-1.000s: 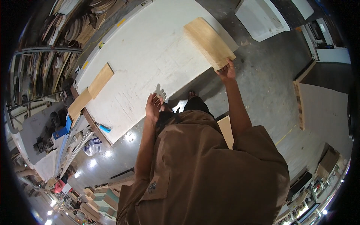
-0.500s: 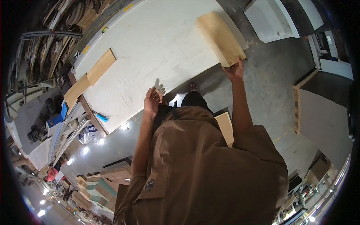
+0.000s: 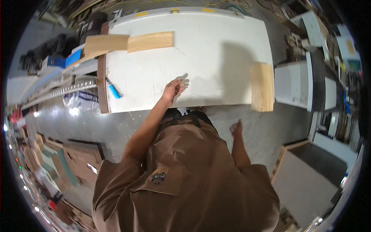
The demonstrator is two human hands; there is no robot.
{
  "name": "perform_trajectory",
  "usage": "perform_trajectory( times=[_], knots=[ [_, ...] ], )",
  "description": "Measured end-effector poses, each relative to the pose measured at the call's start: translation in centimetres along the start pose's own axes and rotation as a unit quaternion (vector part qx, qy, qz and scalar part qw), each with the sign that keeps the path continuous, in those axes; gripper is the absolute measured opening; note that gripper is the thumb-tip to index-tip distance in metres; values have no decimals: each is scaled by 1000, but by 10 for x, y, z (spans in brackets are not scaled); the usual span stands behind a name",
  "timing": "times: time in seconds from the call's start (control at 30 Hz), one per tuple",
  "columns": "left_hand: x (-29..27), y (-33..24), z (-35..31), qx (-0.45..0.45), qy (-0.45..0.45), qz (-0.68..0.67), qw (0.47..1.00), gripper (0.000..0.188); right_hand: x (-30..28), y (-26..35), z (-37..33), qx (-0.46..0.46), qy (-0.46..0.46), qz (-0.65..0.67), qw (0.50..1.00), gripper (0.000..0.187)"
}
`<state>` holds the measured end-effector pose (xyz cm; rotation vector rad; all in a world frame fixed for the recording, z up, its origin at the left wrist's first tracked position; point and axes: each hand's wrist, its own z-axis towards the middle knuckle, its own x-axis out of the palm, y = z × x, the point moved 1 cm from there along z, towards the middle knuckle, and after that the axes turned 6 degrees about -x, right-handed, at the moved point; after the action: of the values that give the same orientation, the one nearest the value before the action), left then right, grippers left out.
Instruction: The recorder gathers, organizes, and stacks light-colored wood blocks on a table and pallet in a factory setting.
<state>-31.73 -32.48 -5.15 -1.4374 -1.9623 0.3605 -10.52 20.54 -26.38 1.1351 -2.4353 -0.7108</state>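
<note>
Over the front part of the white tabletop (image 3: 154, 85) hovers my left hand (image 3: 174, 92), its loosely bent fingers apart and nothing in them. My right hand (image 3: 236, 128) hangs off the table's front edge, above the grey floor; motion smears its fingers, and no thing shows in it. A light wood-grain sheet (image 3: 262, 87) lies at the table's right end, reaching slightly past the front edge. Towards the back left, a wood-grain strip (image 3: 150, 41) meets a second strip (image 3: 104, 44) that extends past the table's left end. A blue-handled utility knife (image 3: 114, 91) rests near the left edge.
A long level (image 3: 154, 14) runs along the table's back edge. Left of the table are a perforated metal rail (image 3: 62, 92) and a plastic bag (image 3: 83, 99). A white cabinet-like piece (image 3: 292, 85) stands beyond the right end, with a big grey box (image 3: 305, 178) behind me at right.
My right hand has let go of the wood-grain sheet and drawn back from the table. My view has turned, and my left hand is now further over the tabletop.
</note>
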Motion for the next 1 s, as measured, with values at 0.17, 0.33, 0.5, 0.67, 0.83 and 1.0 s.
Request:
perform_trajectory(
  times=[0.17,0.33,0.5,0.67,0.83,1.0],
  knots=[
    [-43,-23,-7,-6,-15,-36,999,48,-53,-134,20,-232,179,-708,642,54],
    [-151,-49,-3,242,-158,274,917,47,147,-111,-33,-259,302,-667,630,42],
    [-158,-124,26,329,-204,555,736,71,210,-27,-79,-101,114,-398,905,39],
    [-147,-192,103,303,-173,741,573,93,248,5,-122,-149,51,-365,918,38],
    [-140,-250,161,261,-93,834,478,113,225,-55,-156,-105,3,-301,948,35],
    [-126,-259,166,236,-7,844,481,117,115,-178,-175,-6,-20,-241,970,28]
  ],
)
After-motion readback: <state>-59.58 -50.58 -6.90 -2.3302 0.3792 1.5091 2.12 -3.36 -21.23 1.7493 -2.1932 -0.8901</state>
